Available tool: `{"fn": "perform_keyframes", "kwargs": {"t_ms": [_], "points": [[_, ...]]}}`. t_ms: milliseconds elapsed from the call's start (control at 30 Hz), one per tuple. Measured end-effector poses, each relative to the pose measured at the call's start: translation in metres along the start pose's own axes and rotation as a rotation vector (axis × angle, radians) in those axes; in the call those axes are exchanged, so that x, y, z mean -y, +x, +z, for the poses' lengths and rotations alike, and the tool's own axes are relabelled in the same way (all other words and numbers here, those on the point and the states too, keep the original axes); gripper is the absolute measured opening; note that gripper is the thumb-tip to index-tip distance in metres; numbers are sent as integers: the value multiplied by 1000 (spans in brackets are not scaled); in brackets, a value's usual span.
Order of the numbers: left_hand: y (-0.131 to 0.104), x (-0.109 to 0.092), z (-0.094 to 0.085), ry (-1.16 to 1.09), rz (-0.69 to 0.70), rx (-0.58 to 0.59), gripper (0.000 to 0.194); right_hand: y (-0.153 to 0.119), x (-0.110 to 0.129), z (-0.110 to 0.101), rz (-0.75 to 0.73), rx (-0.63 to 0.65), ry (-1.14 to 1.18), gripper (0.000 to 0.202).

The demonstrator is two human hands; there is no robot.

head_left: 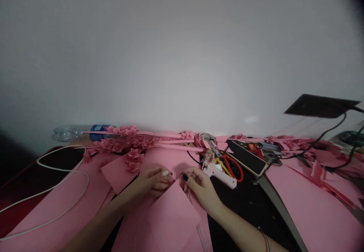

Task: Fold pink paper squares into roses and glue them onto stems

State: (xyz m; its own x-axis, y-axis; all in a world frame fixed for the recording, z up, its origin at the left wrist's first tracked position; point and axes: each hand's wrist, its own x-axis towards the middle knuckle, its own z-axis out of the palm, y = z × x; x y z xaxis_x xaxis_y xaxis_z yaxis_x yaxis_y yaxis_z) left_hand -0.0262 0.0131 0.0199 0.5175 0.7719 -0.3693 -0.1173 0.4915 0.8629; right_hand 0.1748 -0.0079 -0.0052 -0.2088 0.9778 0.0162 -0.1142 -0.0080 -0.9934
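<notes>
My left hand is closed, its fingers curled and thumb pressed in, at the far corner of a pink paper square. Facing it across that corner is my right hand, also closed, thumb against the bent fingers. Whatever the fingertips grip is too small or hidden to make out. Under the square lies a larger pink sheet. A pale narrow strip rests at the square's right edge. Just right of my right hand is a pale pink glue gun, lying on its side.
Pink paper flowers and rolled paper stems lie along the wall. Red-handled scissors and a phone are on the right. A plastic bottle and white cable lie left. A dark panel juts in at right.
</notes>
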Motion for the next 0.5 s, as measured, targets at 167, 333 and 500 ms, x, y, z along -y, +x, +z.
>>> {"fn": "perform_keyframes", "kwargs": {"t_ms": [167, 333, 500], "points": [[0, -3, 0, 86, 74, -63, 28, -4, -1, 5, -33, 70, -292, 34], [2, -2, -3, -15, 104, -176, 37, -1, -3, 2, -13, -81, -212, 14], [3, 2, -4, -183, 78, -148, 45, 0, -2, -1, -53, -232, -63, 28]]}}
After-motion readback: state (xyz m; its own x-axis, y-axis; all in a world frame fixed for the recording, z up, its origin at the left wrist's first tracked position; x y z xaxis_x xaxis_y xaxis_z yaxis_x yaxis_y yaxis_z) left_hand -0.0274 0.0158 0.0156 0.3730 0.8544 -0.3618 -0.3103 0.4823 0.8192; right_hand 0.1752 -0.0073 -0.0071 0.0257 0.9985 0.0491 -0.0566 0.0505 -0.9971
